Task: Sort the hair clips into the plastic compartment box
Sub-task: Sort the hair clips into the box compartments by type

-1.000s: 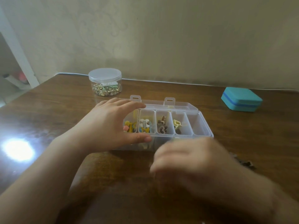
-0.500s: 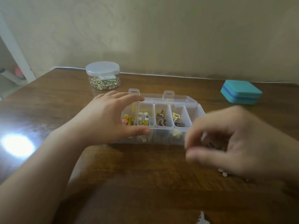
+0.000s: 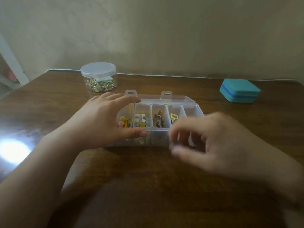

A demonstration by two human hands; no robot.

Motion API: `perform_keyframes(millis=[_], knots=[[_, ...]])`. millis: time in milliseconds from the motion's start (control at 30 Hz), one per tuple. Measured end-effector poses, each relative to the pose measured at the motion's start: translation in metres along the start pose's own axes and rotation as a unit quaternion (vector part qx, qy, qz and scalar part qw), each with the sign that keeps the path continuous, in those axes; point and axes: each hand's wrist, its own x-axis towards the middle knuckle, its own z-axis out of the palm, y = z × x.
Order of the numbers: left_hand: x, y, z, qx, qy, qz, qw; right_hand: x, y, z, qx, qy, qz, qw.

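Note:
The clear plastic compartment box (image 3: 158,137) stands open at the table's middle, its lid folded back. My left hand (image 3: 102,122) grips its left end, thumb on the front wall and fingers over the back. Yellow and pink clips (image 3: 125,121) lie in the first compartment, white and blue clips (image 3: 141,120) in the second, brown clips (image 3: 158,120) in the third and a pale yellow clip (image 3: 173,116) in the fourth. My right hand (image 3: 213,142) is blurred in front of the box's right end with fingers curled together. Whether it holds anything is unclear.
A round clear jar (image 3: 98,76) with a lid, full of small gold pieces, stands behind the box on the left. A shut teal case (image 3: 239,90) sits at the back right. A bright glare spot (image 3: 13,150) lies on the brown wooden table at the left.
My right hand went from the table's front out to the right, then came back left over the box's right end. My left hand has kept its grip on the box.

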Motion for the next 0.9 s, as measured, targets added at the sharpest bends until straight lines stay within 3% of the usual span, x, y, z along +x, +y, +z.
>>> perform_keyframes(millis=[33, 100, 133, 233, 300, 400, 467, 533, 767, 900], knots=[[0.0, 0.0, 0.0, 0.0, -0.003, 0.0, 1.0, -0.002, -0.001, 0.008, 0.023, 0.076, 0.039, 0.996], [0.0, 0.0, -0.001, -0.001, -0.009, -0.002, 1.0, 0.007, 0.012, 0.002, 0.025, 0.157, 0.068, 0.985], [0.0, 0.0, -0.001, -0.001, -0.01, -0.002, 1.0, 0.005, 0.011, 0.008, 0.032, 0.132, 0.081, 0.987], [0.0, 0.0, -0.002, -0.002, -0.01, -0.001, 1.0, 0.005, 0.018, 0.002, 0.036, 0.144, 0.1, 0.984], [0.0, 0.001, -0.002, 0.0, -0.01, -0.001, 1.0, 0.0, 0.019, -0.008, 0.101, 0.172, 0.102, 0.975], [0.0, 0.001, -0.002, 0.0, -0.009, 0.0, 1.0, -0.008, 0.017, -0.021, 0.116, 0.095, 0.104, 0.983], [0.0, 0.001, -0.002, 0.001, -0.01, 0.0, 1.0, -0.009, 0.016, -0.018, -0.004, -0.012, 0.115, 0.993], [0.0, 0.001, -0.002, 0.002, -0.009, -0.001, 1.0, -0.007, 0.014, -0.009, -0.117, -0.059, 0.125, 0.983], [-0.001, 0.003, -0.002, 0.001, -0.008, -0.005, 1.0, 0.005, -0.001, 0.014, -0.194, -0.109, 0.077, 0.972], [-0.001, 0.003, -0.003, 0.001, -0.011, -0.007, 1.0, 0.002, -0.002, 0.006, -0.095, -0.063, 0.051, 0.992]])
